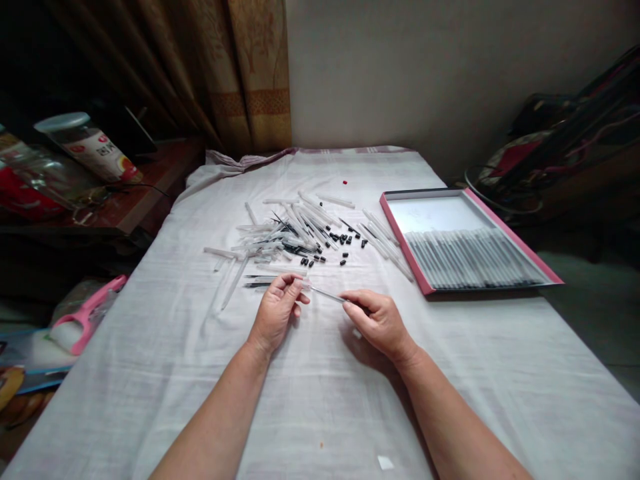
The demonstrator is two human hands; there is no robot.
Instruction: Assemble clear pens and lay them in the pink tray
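A plain grey wall (380, 87) stood behind, a patterned brown curtain (255, 60) hanging to its left. Dim light fell on a reddish desk (173, 160) and dark floor (600, 313).

Both hands (280, 310) (379, 322) in pinch grips

No wording, brand or number can be read. Left of the cloth-covered table (200, 373), a lidded jar (80, 141) bears a pale label (95, 152) with red spots and dark, character-like marks, too blurred to make out.
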